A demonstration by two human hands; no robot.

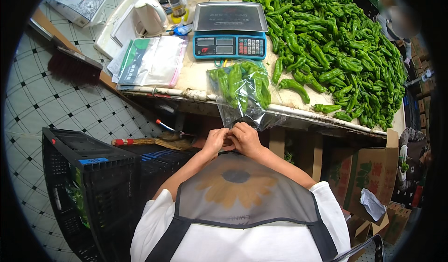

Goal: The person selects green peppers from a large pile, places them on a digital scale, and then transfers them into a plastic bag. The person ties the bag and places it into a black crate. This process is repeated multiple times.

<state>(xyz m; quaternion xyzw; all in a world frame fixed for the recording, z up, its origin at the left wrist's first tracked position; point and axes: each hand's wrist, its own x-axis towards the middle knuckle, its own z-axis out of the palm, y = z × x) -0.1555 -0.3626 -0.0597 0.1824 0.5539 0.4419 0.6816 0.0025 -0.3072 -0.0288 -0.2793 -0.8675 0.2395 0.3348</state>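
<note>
A clear plastic bag (241,87) of green peppers lies at the table's front edge, its near end hanging over the rim. My left hand (216,141) and my right hand (246,139) meet at that near end, fingers pinched together on the plastic. Just behind the bag stands a blue digital scale (229,45) with a bare steel pan (230,17). To the right spreads a large heap of long green peppers (332,48), a few lying loose near the edge. Left of the scale is a stack of flat plastic bags (154,61).
A white electric kettle (150,13) and a glass tea bottle (176,5) stand at the back left. Black plastic crates (94,171) are at my left, a broom (154,142) beside them. Cardboard boxes (364,171) stand at lower right. Other people's gloved hands show at far right.
</note>
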